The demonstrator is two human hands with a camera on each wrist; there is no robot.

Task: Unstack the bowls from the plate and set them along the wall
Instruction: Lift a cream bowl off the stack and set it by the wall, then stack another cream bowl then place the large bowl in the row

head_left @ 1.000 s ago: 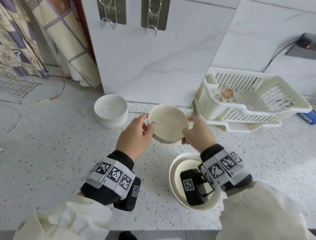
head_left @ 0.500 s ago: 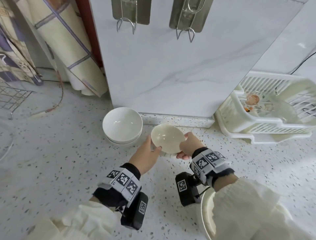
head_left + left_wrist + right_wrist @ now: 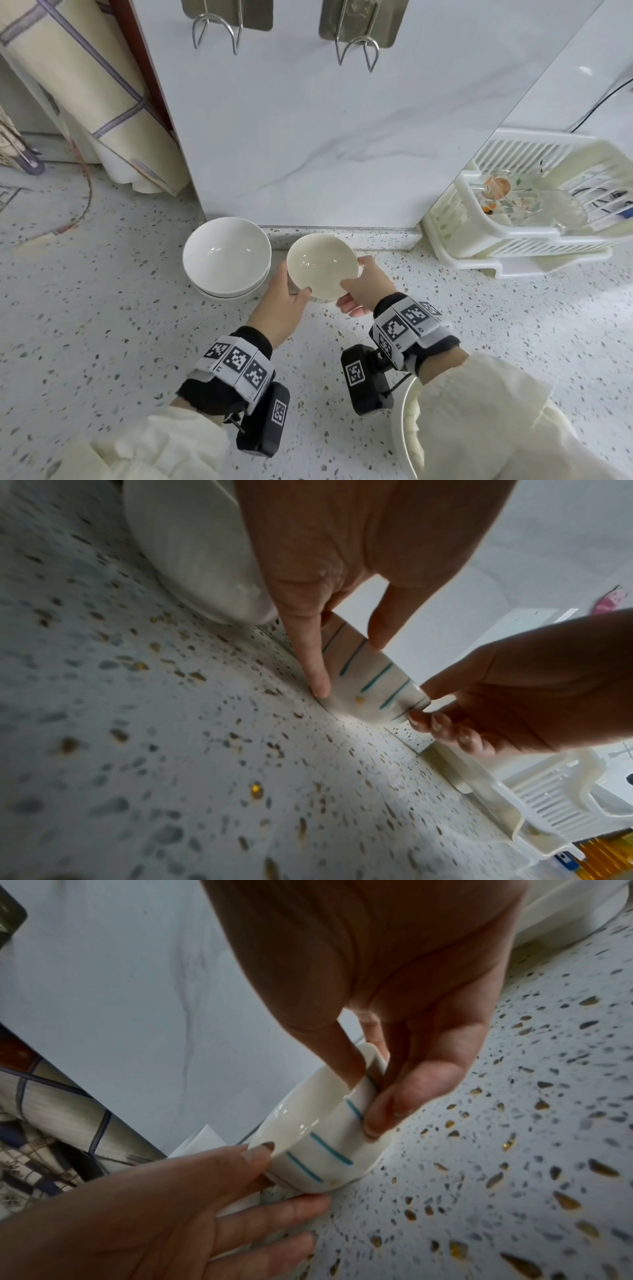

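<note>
Both hands hold one small cream ceramic bowl with teal stripes down its outer wall point(image 3: 322, 265), low at the speckled terrazzo worktop point(image 3: 102, 308) and close to the foot of the white marble-patterned wall panel point(image 3: 308, 137). The left hand point(image 3: 282, 305) grips the bowl's left side, thumb hooked over the rim and fingers point(image 3: 313, 664) running down the outside to the base; the right hand point(image 3: 366, 287) pinches the right side, thumb inside the rim and fingers point(image 3: 387, 1104) curled against the striped wall. In the wrist views the bowl's foot sits at the worktop surface, though whether it fully rests there cannot be told. Just to its left stands a stack of two plain white glossy bowls point(image 3: 226, 257), nested and upright, also near the panel and not quite touching the held bowl. At the lower right edge of the head view, partly hidden by the right sleeve, lies a cream round plate point(image 3: 406, 425) with something pale resting on it. Right of the panel sits a cream slotted plastic dish rack point(image 3: 534, 240) with clear glassware in it. A rolled patterned mat point(image 3: 102, 89) leans in the far left corner, and two metal wire hooks point(image 3: 356, 48) hang on the panel above.
</note>
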